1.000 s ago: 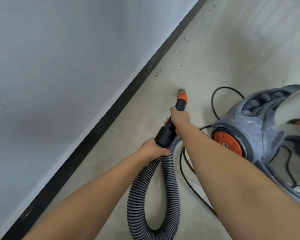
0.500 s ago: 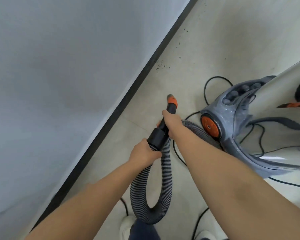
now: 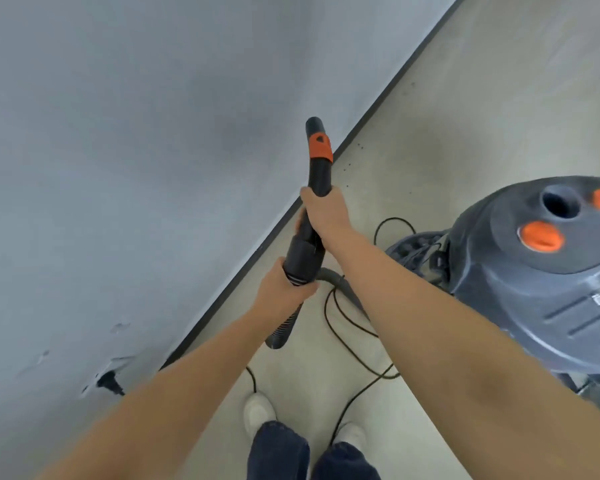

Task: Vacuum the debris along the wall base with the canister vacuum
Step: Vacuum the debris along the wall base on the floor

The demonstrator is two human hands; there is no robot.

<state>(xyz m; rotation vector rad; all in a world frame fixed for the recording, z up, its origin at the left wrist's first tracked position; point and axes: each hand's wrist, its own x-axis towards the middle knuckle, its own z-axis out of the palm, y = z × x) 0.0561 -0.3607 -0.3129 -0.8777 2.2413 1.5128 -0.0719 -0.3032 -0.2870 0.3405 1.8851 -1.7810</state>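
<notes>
A black vacuum nozzle (image 3: 318,157) with an orange collar points up and away, raised in front of the grey wall (image 3: 136,150). My right hand (image 3: 326,211) grips the nozzle's black tube just below the collar. My left hand (image 3: 284,289) grips the wide black cuff where the ribbed grey hose (image 3: 281,332) joins. The grey canister vacuum (image 3: 534,282) with orange buttons stands on the floor at the right. A few dark specks of debris (image 3: 352,161) lie on the floor beside the black skirting (image 3: 378,112).
A black power cord (image 3: 347,320) loops over the pale floor between the canister and my white shoes (image 3: 257,410). A plug (image 3: 110,381) sits in a wall socket at lower left. Bare floor stretches away at upper right.
The view has risen and pulled back; my shoes and legs show. The nozzle has lifted off the floor and now points upward before the wall. Both hands keep their grip.
</notes>
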